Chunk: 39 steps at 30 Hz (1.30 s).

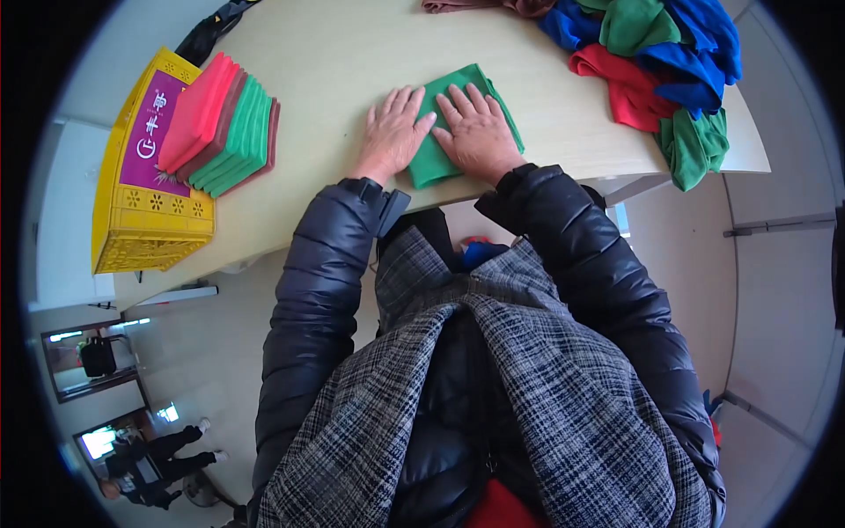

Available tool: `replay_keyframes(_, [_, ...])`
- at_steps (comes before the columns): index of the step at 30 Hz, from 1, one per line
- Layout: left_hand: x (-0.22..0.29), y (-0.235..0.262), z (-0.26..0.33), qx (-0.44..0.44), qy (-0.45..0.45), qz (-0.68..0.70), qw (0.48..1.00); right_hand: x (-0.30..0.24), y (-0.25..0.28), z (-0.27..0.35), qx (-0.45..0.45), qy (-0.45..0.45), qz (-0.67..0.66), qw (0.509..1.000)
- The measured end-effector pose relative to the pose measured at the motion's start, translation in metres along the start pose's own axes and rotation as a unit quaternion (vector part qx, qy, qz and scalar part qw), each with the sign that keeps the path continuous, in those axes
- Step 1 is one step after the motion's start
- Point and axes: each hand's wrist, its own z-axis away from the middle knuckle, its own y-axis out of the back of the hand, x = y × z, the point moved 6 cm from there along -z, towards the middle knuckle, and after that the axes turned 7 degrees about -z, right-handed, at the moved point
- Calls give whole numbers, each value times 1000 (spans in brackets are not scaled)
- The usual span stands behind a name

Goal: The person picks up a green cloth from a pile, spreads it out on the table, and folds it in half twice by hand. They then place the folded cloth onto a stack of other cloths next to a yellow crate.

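Observation:
A green cloth [431,158], folded into a flat rectangle, lies on the table near its front edge. My left hand [393,134] rests palm down at the cloth's left edge, partly on the tabletop, fingers stretched out. Flat on the cloth's right part lies my right hand [478,132], its fingers spread and pointing away from me. Neither hand grips anything. To the left stands a row of folded cloths in red [198,114], brown and green [236,145], leaning against a yellow basket [158,231].
Crumpled blue, green and red cloths [629,92] heap at the table's right end, one green cloth hanging over the edge. A brown cloth [466,4] lies at the far side. A dark item [211,31] sits behind the basket. A person [145,462] is at the lower left.

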Motion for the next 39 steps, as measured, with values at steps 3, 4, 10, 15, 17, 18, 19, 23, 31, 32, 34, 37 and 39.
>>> replay_keyframes(3, [-12, 1, -3, -25, 58, -6, 998, 3, -2, 1, 9, 4, 6, 1000])
replay_keyframes(4, [-11, 2, 3, -26, 59, -6, 998, 3, -3, 2, 1, -1, 7, 1000])
replay_keyframes(10, [37, 42, 80, 70, 12, 140, 988, 11, -2, 3, -32, -21, 13, 999])
replay_keyframes(15, [41, 34, 105, 113, 80, 157, 978, -3, 25, 20, -46, 40, -111, 992])
replay_keyframes(17, [44, 36, 107, 151, 89, 159, 971, -13, 31, 41, -59, 97, -83, 990])
replay_keyframes(18, [45, 38, 105, 171, 92, 160, 968, -17, 33, 46, -65, 124, -68, 988])
replay_keyframes(19, [47, 38, 103, 173, 90, 161, 967, -16, 34, 46, -63, 124, -65, 988])
replay_keyframes(23, [51, 41, 93, 191, 102, 155, 964, -13, 33, 42, -64, 116, -84, 988])
replay_keyframes(31, [48, 40, 80, 239, 169, 209, 933, -14, 33, 38, 19, 83, -93, 992])
replay_keyframes(32, [46, 42, 77, 262, 163, 211, 928, -11, 33, 36, 21, 73, -110, 991])
replay_keyframes(34, [42, 45, 76, 306, 152, 216, 915, -4, 33, 32, 25, 52, -142, 988])
replay_keyframes(37, [42, 46, 75, 296, 172, 231, 911, 4, 36, 33, 31, 51, -118, 991])
replay_keyframes(39, [41, 48, 75, 290, 183, 238, 909, 6, 34, 35, 33, 49, -106, 993])
